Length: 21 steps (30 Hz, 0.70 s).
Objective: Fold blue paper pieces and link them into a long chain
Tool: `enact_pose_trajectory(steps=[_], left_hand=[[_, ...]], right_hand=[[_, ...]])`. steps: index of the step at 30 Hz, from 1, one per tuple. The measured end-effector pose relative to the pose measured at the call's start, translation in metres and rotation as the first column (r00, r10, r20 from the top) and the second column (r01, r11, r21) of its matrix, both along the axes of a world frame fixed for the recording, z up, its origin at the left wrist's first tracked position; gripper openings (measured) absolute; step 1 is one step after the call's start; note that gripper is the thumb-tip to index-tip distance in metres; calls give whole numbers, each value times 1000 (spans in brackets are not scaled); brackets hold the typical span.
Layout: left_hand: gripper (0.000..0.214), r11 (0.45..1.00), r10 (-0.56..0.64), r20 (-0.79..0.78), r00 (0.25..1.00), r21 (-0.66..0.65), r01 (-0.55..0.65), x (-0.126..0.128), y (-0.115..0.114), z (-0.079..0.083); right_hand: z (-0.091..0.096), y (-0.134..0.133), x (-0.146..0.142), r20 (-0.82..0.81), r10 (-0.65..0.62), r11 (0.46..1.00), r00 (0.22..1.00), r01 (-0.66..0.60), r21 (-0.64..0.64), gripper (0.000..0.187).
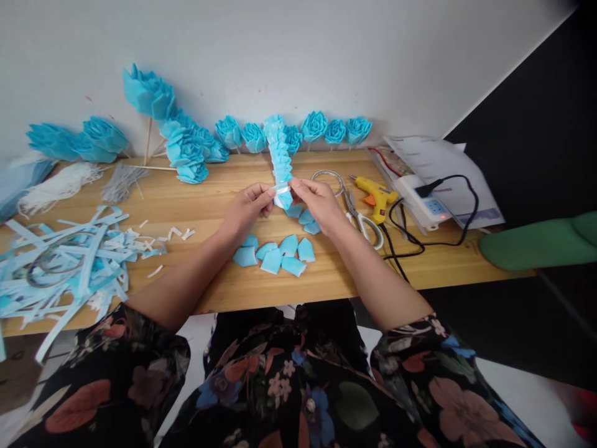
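Observation:
My left hand [249, 205] and my right hand [316, 200] meet over the middle of the wooden table [224, 193]. Both are closed in a pinch on the near end of a long strip of overlapping light-blue petals [280, 155] that runs away from me toward the wall. A thin clear band crosses between my fingertips at the strip's end. Several loose blue petal pieces [277, 255] lie on the table just below my hands, and a few more [305, 219] under my right hand.
Finished blue flowers [314, 126] line the wall, with bigger ones [149, 93] at left. Blue and white offcuts [69, 261] heap at left. Scissors [361, 221], a yellow glue gun [375, 193], a white power strip [422, 202] with black cables and papers [438, 165] sit right.

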<state>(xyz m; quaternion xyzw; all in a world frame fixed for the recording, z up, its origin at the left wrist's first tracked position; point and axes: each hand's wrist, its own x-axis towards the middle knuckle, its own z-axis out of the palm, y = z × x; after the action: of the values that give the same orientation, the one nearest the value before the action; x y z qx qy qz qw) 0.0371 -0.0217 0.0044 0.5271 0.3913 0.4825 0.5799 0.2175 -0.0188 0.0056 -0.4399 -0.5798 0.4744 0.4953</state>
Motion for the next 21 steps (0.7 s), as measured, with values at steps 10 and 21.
enact_pose_trajectory(steps=[10, 21], left_hand=[[30, 999, 37, 31, 999, 29, -38, 1, 1, -1], [20, 955, 233, -133, 963, 216, -201, 7, -14, 15]], right_hand=[[4, -3, -2, -43, 27, 998, 999, -29, -55, 30], [8, -9, -7, 238, -196, 958, 951, 134, 254, 12]])
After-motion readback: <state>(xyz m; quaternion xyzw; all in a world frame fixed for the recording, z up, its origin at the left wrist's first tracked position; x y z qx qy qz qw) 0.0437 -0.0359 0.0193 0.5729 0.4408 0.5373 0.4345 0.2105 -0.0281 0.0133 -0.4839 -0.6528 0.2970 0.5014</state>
